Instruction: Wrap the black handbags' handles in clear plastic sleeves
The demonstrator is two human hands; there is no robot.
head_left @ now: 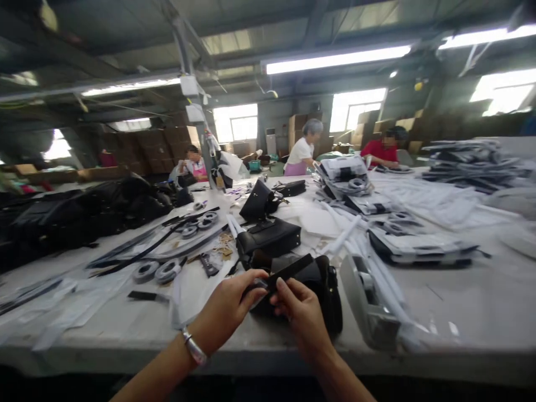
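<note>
My left hand (240, 296), with a silver bracelet on its wrist, is closed in a pinch on one end of a flat black strap (293, 268). Thumb and fingers of my right hand (295, 304) pinch the same strap a little further along. The strap's free end points up and to the right. Just behind and below both hands lies a black handbag (333, 293) on the table, partly hidden by them. A second black bag (270, 237) lies behind it, and another (257, 201) stands farther back.
Rolled grey straps (157, 272) and long black strips lie to the left on the white table (104, 318). A grey tape dispenser (368, 301) stands on the right, near wrapped bundles (419, 243). Black bags (84, 218) are heaped far left. Several people work across the table.
</note>
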